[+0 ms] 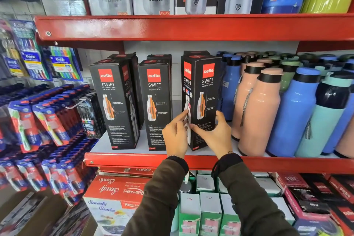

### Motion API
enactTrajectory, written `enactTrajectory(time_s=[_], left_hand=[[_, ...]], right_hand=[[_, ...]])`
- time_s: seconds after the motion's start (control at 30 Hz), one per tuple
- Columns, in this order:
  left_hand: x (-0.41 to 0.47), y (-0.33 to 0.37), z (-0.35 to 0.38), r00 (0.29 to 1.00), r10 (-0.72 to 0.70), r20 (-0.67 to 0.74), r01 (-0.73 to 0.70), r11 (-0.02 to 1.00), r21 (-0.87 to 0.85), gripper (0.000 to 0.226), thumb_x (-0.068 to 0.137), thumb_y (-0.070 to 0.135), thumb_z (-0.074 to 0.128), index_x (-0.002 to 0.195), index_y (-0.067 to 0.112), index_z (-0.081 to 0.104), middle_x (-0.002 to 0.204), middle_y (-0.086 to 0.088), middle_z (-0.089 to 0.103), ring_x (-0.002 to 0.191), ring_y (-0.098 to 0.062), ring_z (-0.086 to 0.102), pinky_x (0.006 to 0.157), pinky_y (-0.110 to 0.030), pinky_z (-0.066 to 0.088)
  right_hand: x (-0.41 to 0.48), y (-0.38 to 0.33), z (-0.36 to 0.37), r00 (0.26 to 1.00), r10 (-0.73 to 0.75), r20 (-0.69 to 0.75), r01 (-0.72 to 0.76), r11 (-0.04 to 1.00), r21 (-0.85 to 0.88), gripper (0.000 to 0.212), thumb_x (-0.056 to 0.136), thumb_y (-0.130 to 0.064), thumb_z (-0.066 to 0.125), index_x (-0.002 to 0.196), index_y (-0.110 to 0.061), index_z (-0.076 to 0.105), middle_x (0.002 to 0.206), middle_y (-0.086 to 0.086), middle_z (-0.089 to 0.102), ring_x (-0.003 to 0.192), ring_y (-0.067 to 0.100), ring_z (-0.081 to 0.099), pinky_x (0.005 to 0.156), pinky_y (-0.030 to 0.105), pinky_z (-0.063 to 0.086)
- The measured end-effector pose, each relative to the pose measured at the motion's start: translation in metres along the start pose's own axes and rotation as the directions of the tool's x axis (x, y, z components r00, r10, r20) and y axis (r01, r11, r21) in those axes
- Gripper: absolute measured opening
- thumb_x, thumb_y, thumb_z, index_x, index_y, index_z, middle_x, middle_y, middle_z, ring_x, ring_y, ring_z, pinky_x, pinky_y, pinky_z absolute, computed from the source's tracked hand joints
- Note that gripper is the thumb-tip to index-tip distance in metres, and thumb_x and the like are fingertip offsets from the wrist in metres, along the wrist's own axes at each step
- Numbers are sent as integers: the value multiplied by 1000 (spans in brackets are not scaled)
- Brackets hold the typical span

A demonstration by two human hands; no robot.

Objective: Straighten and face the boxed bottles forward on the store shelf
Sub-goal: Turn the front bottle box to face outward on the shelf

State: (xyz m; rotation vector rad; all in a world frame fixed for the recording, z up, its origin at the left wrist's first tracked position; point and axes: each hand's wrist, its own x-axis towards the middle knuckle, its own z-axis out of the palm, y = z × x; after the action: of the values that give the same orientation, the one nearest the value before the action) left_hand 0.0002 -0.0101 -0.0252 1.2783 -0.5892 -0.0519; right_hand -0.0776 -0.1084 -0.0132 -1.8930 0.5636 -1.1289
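**A:** Where does your box stand?

**B:** The right box [201, 101] is upright on the middle shelf [172, 160], long axis vertical, at the front edge. It's turned: one corner points at you, so you see both the narrow side and the front panel with the red logo, the front angled off to your right.

**A:** And your hands?

**B:** Your left hand [175, 136] has its fingers [182, 117] on the narrow side, low down. Your right hand [216, 134] wraps the lower front, thumb across the panel and fingers around the right edge. Together they hold the box between them.

**A:** The neighbours?

**B:** The middle box [155, 103] faces straight out, just beside your left hand. The left box [115, 101] is upright too, its front turned slightly to your left, its right side showing. More boxes stand behind each. Pink bottles [256, 109] stand just right of your box, blue bottles [295, 113] farther right.
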Motion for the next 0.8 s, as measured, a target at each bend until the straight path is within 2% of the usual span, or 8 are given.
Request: enactTrajectory(time_s=[0.1,0.17,0.3,0.4,0.5,0.63,0.7,0.8], left_hand=[[-1,3,7,996,84,-26,-82,992,93,41,102,12,39,138,15,60,139,5,62,131,-2,55,115,-23,42],[0,5,12,993,116,-10,-112,975,192,44,107,16,35,150,14,43,150,9,45,140,0,40,116,-10,29],[10,2,17,999,39,33,-45,973,225,48,109,23,32,155,11,32,159,-4,39,149,-14,34,121,-24,26],[17,6,17,1000,-23,0,22,965,262,44,108,21,33,149,9,41,149,-10,52,135,-21,49,105,-23,37],[18,5,15,999,-5,-39,16,963,270,36,107,19,36,139,8,52,128,-10,64,111,-19,57,84,-18,35],[17,-1,14,997,45,-57,-29,968,251,30,106,18,41,131,10,56,113,-5,67,104,-22,63,74,-11,39],[14,-2,13,996,60,-59,-45,973,228,31,105,17,43,134,11,55,118,-3,67,104,-13,62,76,2,39],[11,-2,13,996,74,-57,-61,979,195,32,105,14,45,135,11,54,124,1,65,100,6,61,81,5,38]], right_hand=[[3,0,-6,1000,-6,-5,7,1000,10,63,63,-32,91,110,-38,50,93,-28,63,85,-26,57,71,-2,43],[6,0,-9,1000,-12,27,11,1000,8,62,65,-30,88,112,-39,50,98,-27,64,90,-20,60,77,2,44],[8,3,-16,992,-21,124,21,1000,0,66,70,-26,83,126,-33,48,117,-19,63,107,-3,60,93,18,45],[9,3,-17,984,-44,172,44,999,3,79,75,-17,79,141,-31,38,125,-30,51,113,-15,49,97,9,34],[12,7,-15,967,-60,246,67,998,-20,85,84,-18,72,152,-30,23,147,-20,34,137,-3,32,113,20,24],[14,10,-15,944,-82,321,98,995,-34,75,94,-13,59,143,-45,12,149,-20,29,137,-2,30,114,21,25],[13,9,-15,934,-95,344,110,994,-25,72,96,-9,53,140,-50,14,150,-19,31,137,0,33,114,22,28],[13,9,-14,928,-101,358,113,993,-14,72,97,-4,49,142,-49,16,152,-13,34,139,3,34,116,25,28]])
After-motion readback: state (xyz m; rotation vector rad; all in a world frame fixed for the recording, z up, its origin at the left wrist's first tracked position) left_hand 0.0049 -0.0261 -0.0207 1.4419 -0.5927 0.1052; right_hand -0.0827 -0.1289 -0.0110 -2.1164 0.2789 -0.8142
